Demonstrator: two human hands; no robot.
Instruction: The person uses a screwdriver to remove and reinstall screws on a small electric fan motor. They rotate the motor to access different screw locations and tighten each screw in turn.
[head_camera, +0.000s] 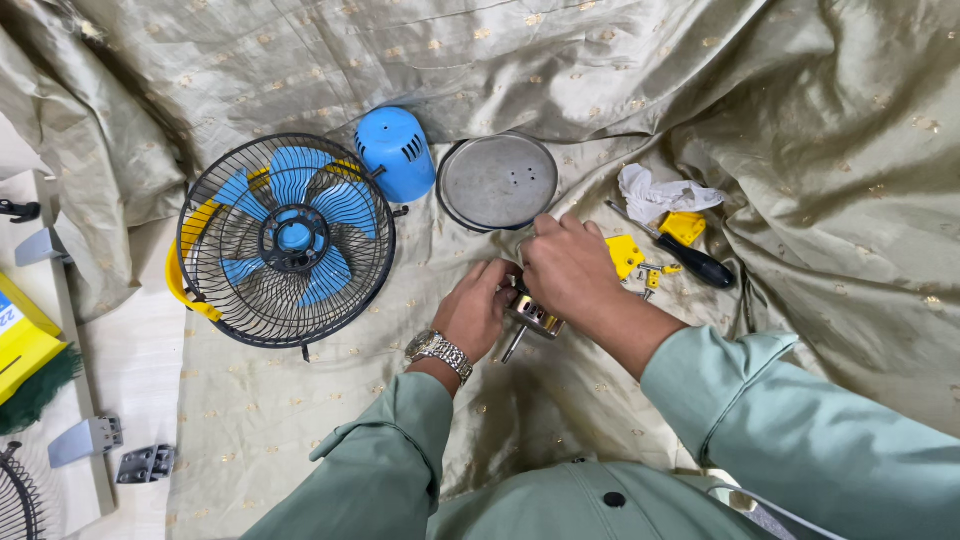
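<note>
- Two hands meet mid-cloth: left hand (478, 308) and right hand (566, 268) both closed around a small metal motor (531, 317), shaft sticking out below.
- Olive cloth (300, 420) carries everything; near part bare, open room there.
- Caged fan (286, 240) with blue blades left of the hands, well apart.
- Blue motor cover (396, 152) and round metal plate (498, 181) beyond the hands.
- Yellow parts (626, 254), screwdriver (690, 259), crumpled paper (662, 195) just right.

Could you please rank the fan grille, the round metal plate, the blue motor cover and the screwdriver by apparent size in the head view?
1. fan grille
2. round metal plate
3. blue motor cover
4. screwdriver, longer yet slimmer than the cover; unsure.
</note>
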